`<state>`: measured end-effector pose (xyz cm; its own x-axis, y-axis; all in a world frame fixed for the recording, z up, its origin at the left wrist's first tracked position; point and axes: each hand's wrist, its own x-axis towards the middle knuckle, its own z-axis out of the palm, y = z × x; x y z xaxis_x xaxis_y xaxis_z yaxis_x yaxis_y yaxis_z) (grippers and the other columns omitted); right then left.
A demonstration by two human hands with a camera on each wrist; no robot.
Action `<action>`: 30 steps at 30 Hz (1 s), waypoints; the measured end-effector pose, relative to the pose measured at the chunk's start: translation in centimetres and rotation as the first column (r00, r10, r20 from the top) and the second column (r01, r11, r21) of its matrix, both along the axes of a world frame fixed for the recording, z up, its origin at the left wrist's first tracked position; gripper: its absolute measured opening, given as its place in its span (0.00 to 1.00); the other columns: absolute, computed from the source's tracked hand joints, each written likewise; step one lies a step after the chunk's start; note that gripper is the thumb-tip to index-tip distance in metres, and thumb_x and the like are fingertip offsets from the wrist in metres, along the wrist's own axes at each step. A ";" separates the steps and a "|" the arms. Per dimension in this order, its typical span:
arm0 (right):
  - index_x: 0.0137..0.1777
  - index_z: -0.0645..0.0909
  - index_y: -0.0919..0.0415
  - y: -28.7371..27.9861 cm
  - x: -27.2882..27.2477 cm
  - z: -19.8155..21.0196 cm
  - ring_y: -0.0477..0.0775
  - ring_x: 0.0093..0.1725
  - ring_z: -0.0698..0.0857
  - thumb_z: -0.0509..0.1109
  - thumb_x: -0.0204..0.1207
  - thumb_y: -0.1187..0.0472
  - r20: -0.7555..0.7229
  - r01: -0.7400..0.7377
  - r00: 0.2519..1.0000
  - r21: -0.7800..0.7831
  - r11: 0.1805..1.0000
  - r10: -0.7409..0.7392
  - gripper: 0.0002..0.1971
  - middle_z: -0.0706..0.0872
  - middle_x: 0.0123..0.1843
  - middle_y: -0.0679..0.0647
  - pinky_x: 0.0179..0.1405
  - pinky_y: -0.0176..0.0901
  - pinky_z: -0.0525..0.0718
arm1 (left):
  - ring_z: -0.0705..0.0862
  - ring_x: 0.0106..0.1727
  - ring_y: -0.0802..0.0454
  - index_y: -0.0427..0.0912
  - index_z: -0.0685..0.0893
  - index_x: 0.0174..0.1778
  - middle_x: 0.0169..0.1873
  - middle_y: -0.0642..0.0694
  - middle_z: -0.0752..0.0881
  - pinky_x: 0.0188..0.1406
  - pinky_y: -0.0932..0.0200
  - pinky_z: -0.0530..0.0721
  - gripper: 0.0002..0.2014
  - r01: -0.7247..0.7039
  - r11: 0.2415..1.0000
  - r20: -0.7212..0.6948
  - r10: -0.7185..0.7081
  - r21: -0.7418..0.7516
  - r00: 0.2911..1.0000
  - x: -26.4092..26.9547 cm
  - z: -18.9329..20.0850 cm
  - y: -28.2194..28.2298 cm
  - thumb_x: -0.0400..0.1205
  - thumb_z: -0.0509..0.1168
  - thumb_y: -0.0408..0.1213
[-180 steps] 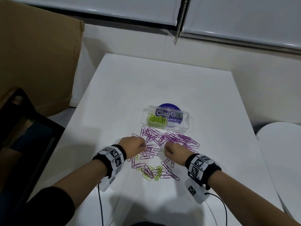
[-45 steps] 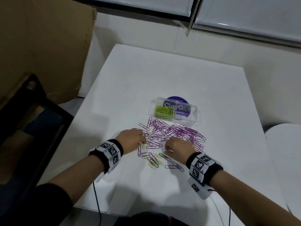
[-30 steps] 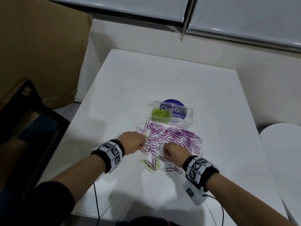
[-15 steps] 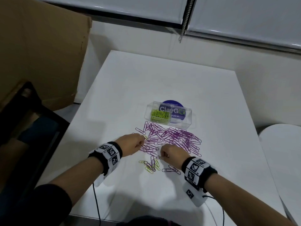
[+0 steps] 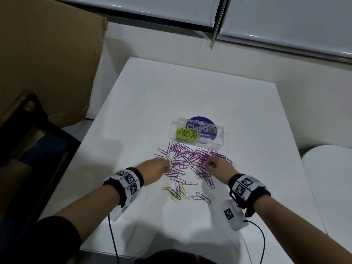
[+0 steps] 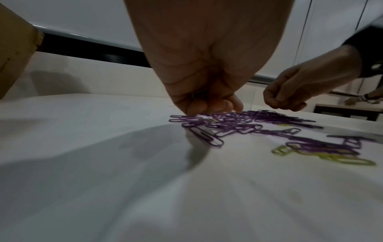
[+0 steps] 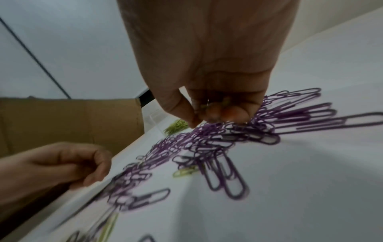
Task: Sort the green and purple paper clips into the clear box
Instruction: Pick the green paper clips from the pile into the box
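The clear box (image 5: 213, 139) stands mid-table with green paper clips (image 5: 187, 134) in its left compartment. In front of it lies a spread of purple paper clips (image 5: 187, 156), with a few loose green clips (image 5: 177, 195) nearer me. My left hand (image 5: 167, 168) sits at the pile's left edge, fingers curled (image 6: 211, 108), with what looks like clips tucked in the palm. My right hand (image 5: 208, 165) is on the pile's right part. Its fingertips (image 7: 228, 116) touch purple clips (image 7: 207, 140) while green clips (image 7: 225, 100) are held inside the curled fingers.
The white table (image 5: 171, 96) extends beyond the box. A large cardboard sheet (image 5: 47, 63) leans at the left, with a dark chair (image 5: 38, 141) below it. A round white table (image 5: 331, 178) is at the right. Cables run from both wristbands over the near edge.
My right hand has moved forward and to the right over the purple pile. My left hand has stayed at the pile's left edge.
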<state>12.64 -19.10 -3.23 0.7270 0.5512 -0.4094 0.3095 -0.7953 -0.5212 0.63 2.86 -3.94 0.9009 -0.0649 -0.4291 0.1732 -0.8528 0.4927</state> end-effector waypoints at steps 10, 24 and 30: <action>0.57 0.79 0.60 0.3 -2.6 -1.3 0.57 0.58 0.82 0.61 0.80 0.59 0.195 -0.319 0.912 -0.212 0.924 0.360 0.10 0.82 0.61 0.55 0.52 0.44 0.78 | 0.81 0.58 0.49 0.45 0.80 0.57 0.58 0.49 0.79 0.54 0.58 0.75 0.12 0.179 0.970 -0.038 -0.175 0.164 0.984 -2.0 -0.6 -1.3 0.82 0.61 0.45; 0.51 0.79 0.61 -0.5 -2.2 -1.3 0.58 0.52 0.83 0.63 0.80 0.57 0.190 -0.252 0.938 -0.196 0.948 0.289 0.08 0.84 0.54 0.55 0.45 0.43 0.76 | 0.78 0.65 0.46 0.40 0.75 0.68 0.66 0.44 0.78 0.66 0.58 0.72 0.16 0.075 0.997 -0.083 -0.073 0.017 0.994 -1.3 -1.1 -1.4 0.87 0.50 0.34; 0.46 0.76 0.58 -0.1 -2.0 -1.3 0.57 0.46 0.80 0.59 0.80 0.60 0.128 -0.300 0.935 -0.212 0.930 0.331 0.05 0.80 0.50 0.55 0.42 0.43 0.73 | 0.77 0.47 0.46 0.40 0.74 0.53 0.49 0.43 0.81 0.47 0.59 0.72 0.08 0.015 0.999 -0.098 -0.019 -0.044 0.995 -0.7 -0.2 -2.1 0.84 0.50 0.33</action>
